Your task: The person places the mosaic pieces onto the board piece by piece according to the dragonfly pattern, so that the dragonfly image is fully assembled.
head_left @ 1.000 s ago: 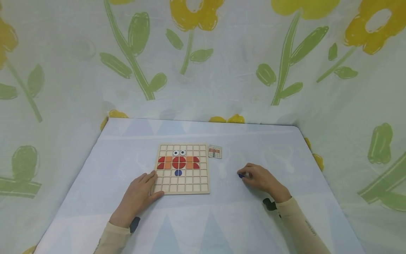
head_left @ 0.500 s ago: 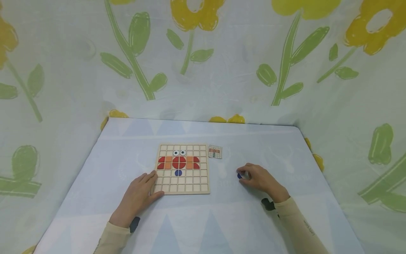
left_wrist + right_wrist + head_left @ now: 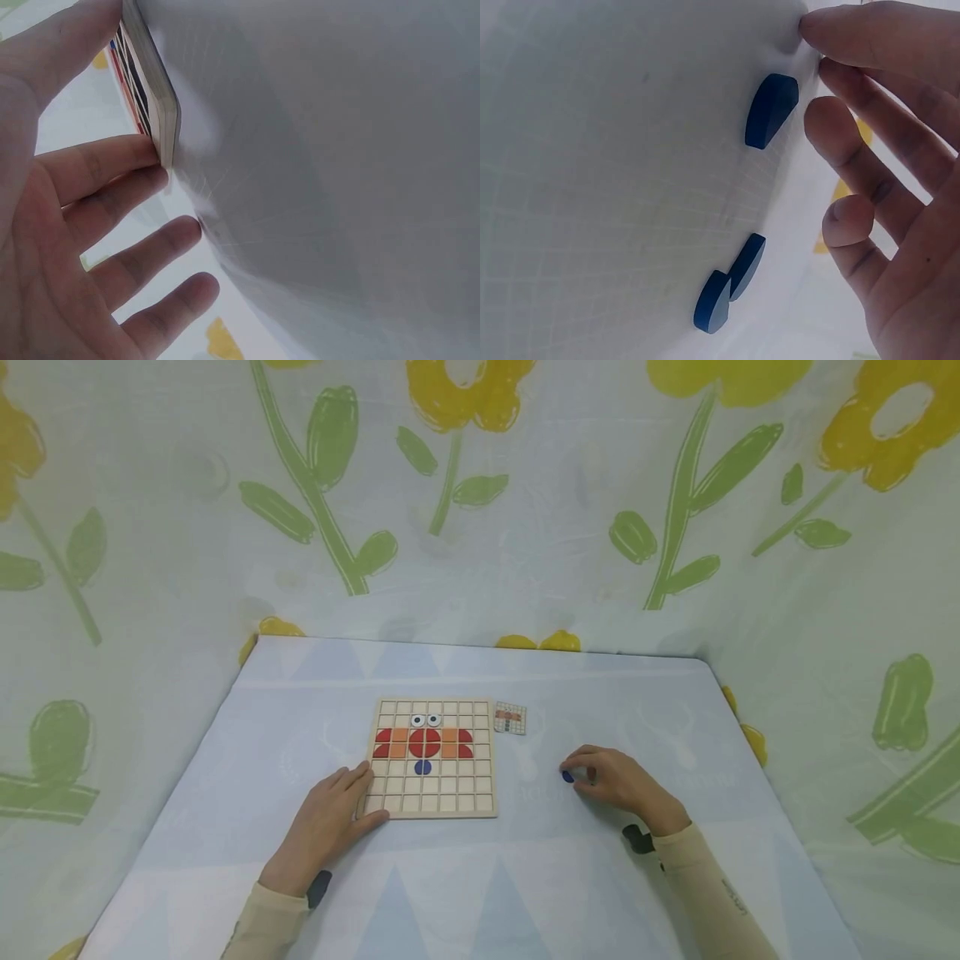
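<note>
A square wooden grid board (image 3: pixel 455 787) lies on the table. Red tiles (image 3: pixel 417 742), orange tiles (image 3: pixel 399 743), eye tiles (image 3: pixel 417 720) and a small blue disc (image 3: pixel 419 767) form a figure in its cells. My left hand (image 3: pixel 322 827) rests at the board's near left corner, thumb along the front edge, fingers fairly straight against the left side. To the right, my right hand (image 3: pixel 613 787) pinches a small blue tile (image 3: pixel 567 776) between thumb and index finger, low over the table; the thumb hides it in the right wrist view. Further blue tiles (image 3: pixel 772 110) lie beneath that hand.
A small pattern card (image 3: pixel 510 718) sits beside the board's upper right corner, printed with a similar figure. Pale cloth covers the table (image 3: pixel 630 685), and a curtain (image 3: pixel 547 527) with yellow flowers stands behind and at both sides.
The right thumb and fingertips shift slightly around the blue tile, which turns a little between them. The left hand and the board stay in place.
</note>
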{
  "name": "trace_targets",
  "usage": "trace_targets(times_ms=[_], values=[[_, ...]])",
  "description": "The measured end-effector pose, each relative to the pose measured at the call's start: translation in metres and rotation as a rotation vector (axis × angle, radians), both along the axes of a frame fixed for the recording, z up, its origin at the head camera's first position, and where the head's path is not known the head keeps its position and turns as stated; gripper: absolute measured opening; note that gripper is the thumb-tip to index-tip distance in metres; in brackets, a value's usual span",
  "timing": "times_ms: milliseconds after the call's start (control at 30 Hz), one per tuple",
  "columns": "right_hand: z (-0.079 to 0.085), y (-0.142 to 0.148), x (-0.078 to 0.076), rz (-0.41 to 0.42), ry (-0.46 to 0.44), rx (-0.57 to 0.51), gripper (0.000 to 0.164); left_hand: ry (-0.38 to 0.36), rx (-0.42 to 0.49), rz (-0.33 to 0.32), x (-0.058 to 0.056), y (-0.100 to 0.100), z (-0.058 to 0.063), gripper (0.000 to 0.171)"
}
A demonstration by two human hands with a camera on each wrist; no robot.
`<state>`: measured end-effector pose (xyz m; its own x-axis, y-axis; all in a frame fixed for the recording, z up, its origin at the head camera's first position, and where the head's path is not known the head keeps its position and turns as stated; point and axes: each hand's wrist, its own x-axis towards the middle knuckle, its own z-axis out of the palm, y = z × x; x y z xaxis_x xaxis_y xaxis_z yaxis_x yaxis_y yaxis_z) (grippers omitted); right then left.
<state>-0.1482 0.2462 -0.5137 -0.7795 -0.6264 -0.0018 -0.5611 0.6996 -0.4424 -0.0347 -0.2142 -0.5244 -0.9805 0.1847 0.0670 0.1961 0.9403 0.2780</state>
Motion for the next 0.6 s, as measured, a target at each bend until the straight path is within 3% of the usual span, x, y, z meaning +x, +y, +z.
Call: trace_targets(times_ms=[600], values=[[-0.0004, -0.0064, -0.0012, -0.008, 0.049, 0.04, 0.022, -0.003, 0.007, -0.001, 0.0005, 0.0014, 0.0025, 0.079]])
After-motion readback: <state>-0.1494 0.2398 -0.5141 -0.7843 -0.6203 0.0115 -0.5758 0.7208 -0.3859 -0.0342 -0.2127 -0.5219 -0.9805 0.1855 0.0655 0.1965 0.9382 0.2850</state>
